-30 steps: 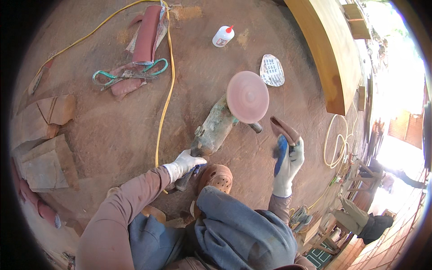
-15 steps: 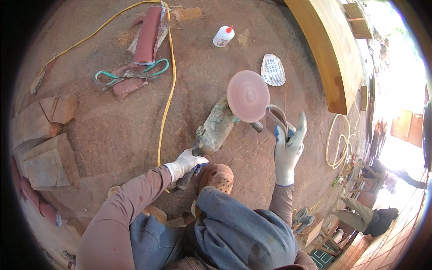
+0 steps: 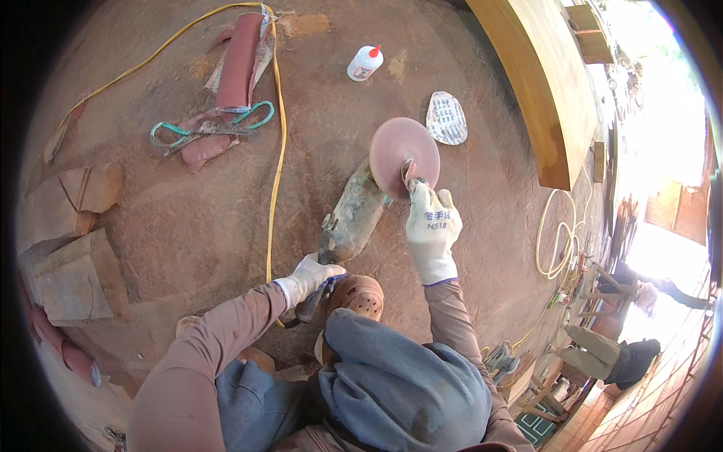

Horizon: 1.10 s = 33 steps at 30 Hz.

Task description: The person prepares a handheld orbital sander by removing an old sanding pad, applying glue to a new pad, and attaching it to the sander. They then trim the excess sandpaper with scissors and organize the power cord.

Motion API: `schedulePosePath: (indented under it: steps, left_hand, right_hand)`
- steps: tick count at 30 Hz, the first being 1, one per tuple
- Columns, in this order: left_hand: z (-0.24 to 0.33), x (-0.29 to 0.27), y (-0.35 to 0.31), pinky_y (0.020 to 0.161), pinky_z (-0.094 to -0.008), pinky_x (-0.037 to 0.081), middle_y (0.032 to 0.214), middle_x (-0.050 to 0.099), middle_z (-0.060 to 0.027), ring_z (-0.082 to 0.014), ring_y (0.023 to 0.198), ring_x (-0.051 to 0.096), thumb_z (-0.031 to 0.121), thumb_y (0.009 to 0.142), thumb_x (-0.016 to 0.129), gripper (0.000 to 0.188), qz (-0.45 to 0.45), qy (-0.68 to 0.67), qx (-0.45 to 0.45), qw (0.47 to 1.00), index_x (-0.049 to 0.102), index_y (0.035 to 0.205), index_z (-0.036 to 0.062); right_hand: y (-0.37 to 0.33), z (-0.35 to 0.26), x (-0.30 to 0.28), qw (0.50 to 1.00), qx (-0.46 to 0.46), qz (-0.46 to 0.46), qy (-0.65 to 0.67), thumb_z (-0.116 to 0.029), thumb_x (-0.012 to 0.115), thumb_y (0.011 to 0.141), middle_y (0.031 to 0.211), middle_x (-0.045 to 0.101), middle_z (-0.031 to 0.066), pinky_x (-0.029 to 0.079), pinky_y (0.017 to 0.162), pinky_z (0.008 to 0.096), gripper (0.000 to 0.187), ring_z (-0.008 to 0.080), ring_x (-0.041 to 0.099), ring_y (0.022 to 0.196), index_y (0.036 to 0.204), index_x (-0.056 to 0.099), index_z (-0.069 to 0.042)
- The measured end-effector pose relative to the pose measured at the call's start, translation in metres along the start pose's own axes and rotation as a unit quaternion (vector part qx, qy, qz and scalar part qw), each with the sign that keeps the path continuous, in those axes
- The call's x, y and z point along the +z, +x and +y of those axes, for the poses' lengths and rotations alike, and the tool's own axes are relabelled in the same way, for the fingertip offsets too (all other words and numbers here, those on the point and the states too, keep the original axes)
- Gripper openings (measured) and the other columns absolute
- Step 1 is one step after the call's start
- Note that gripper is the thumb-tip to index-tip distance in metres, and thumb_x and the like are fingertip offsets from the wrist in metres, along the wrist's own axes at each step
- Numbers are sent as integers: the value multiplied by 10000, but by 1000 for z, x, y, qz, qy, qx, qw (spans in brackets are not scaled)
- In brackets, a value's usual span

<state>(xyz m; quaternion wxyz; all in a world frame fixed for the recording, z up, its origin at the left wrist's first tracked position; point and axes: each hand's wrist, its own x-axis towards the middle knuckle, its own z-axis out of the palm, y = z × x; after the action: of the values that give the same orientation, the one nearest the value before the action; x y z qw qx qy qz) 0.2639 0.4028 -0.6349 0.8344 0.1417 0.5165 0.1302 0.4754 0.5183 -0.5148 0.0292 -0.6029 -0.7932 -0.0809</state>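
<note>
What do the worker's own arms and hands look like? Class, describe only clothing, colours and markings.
The left hand and right hand wear whitish fabric gloves. The left glove shows blue toward its palm side; the right has dark blue printing across its back and a blue cuff edge. Long brownish-mauve sleeves reach the gloves.

R hand (image 3: 434,230) underside hidden, wood beam (image 3: 536,90) cut off @ top, bkgd clutter (image 3: 578,265) too small to ID
</note>
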Motion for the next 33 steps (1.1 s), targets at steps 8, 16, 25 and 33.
schedulePosePath:
  steps: [8,16,25,33]
  left_hand:
    - [-9,-2,8,756,-314,539,920,730,-32,-134,825,664,217,847,819,301,14,11,35,999,739,1071,34]
    - [-21,7,3,870,-336,536,1088,701,-105,-183,979,658,254,814,866,554,69,94,127,985,617,1231,-12]
    - [-11,8,-16,1040,-420,490,1296,637,-255,-377,1265,609,434,727,902,932,107,238,178,949,447,1388,-41]
    - [-7,11,-19,1074,-395,471,1385,591,-243,-326,1297,583,439,757,892,994,104,221,152,958,406,1463,-64]
  right_hand:
    - [16,-4,-4,1000,-11,-27,-8,-102,633,852,1025,732,7,547,729,374,250,243,644,876,1090,688,-154]
    - [29,4,1,1000,-20,-20,11,-99,640,838,1050,741,19,548,763,393,213,254,646,911,1042,677,-148]
    - [33,-1,-2,999,-42,-18,7,-93,657,821,1027,729,21,543,763,407,213,258,645,923,1027,665,-147]
    - [42,-2,-2,998,-51,-24,16,-93,657,816,1018,719,19,540,764,414,208,257,641,939,1017,665,-143]
